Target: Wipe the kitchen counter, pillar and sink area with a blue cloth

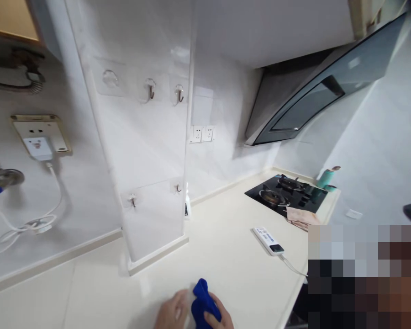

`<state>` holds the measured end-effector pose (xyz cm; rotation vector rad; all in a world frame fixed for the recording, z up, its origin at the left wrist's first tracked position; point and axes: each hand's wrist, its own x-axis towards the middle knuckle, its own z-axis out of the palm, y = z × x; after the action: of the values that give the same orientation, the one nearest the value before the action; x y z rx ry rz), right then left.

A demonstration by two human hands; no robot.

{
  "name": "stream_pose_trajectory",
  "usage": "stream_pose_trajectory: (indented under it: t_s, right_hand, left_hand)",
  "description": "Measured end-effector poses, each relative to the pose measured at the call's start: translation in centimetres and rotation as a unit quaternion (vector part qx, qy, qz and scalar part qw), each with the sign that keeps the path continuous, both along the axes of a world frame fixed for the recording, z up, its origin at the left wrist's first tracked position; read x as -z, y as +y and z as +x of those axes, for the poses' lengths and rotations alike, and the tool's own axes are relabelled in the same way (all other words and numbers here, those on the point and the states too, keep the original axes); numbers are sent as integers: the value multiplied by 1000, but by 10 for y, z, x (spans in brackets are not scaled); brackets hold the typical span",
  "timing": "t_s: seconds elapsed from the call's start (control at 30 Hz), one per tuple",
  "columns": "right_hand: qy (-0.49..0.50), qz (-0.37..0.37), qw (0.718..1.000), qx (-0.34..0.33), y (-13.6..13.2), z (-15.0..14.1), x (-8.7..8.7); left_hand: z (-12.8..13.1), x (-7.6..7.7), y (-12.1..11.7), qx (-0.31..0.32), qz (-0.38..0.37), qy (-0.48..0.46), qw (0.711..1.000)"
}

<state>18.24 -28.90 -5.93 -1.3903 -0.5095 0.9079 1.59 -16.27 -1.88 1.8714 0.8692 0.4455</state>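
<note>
At the bottom edge of the view my two hands meet over the cream countertop [226, 256]. My right hand [221, 317] grips a bunched blue cloth [202, 301], thumb pressed on it. My left hand [171, 311] is curled against the cloth's left side, around something whitish that I cannot make out. Both hands are cut off by the frame edge. They are just in front of the white tiled pillar [147, 151].
A white power strip [269, 241] with its cable lies on the counter to the right. Beyond it are a black gas hob [284, 192], a pinkish rag [299, 217] and a teal bottle [325, 178], under a range hood [322, 96]. A plugged-in charger [38, 147] hangs at left.
</note>
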Motion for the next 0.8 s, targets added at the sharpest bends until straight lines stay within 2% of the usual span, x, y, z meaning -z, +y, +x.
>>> stream_pose_trajectory:
  t_s: [0.07, 0.13, 0.2, 0.27, 0.3, 0.4, 0.47, 0.57, 0.7, 0.8]
  right_hand:
    - [-2, -20, 999, 45, 11, 14, -8]
    - [-37, -26, 994, 98, 27, 26, -21]
    - [-82, -20, 988, 131, 49, 37, -36]
    - [-121, -3, 984, 134, 76, 49, -49]
    - [-139, 5, 981, 133, 91, 55, -54]
    - [-204, 23, 969, 134, 141, 68, -58]
    - [-257, 32, 957, 134, 174, 70, -50]
    - [-320, 34, 938, 130, 214, 58, -25]
    - [-377, 10, 912, 162, 236, 26, 9]
    - [-411, -24, 897, 163, 235, 8, 19]
  left_hand:
    - [-18, 4, 28, -117, 158, -2, 980]
    - [-39, 13, 56, -237, 250, 12, 939]
    - [-56, 21, 82, -340, 285, 50, 895]
    - [-64, 27, 102, -388, 288, 84, 871]
    - [-65, 30, 108, -390, 285, 93, 871]
    - [-58, 39, 117, -337, 297, 111, 887]
    - [-54, 45, 116, -304, 326, 130, 886]
    - [-52, 49, 114, -286, 361, 154, 874]
    - [-53, 50, 112, -282, 377, 160, 868]
    - [-52, 51, 111, -279, 378, 155, 869]
